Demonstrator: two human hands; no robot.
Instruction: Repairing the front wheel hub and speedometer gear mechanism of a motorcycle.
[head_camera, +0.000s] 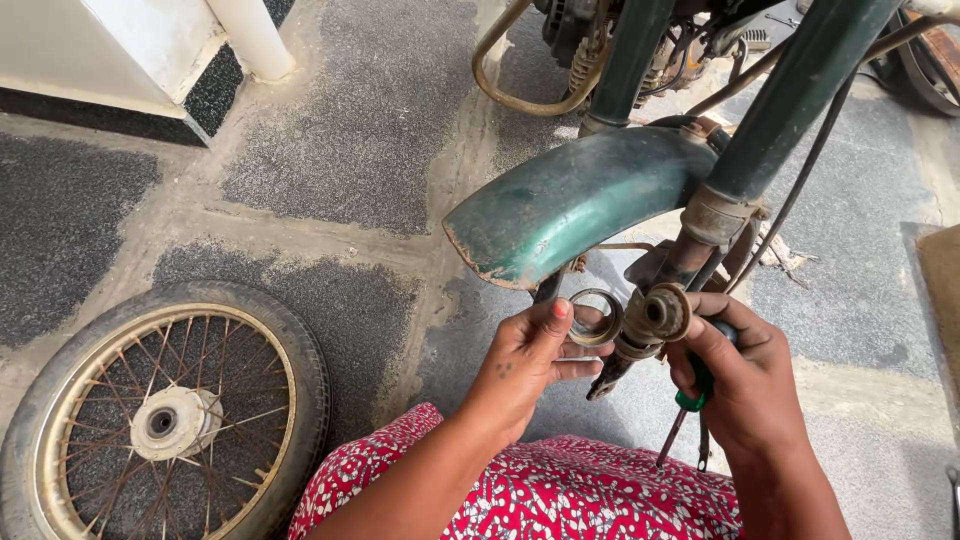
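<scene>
Speckled stone floor lies under us, spoked wheel (165, 420) removed. Our left hand (530, 360) pinches a metal ring (597, 318) beside the fork end (660, 315); our right hand (740, 375) grips a green-handled screwdriver (688, 400), probably prying. Next: steady leverage.
</scene>
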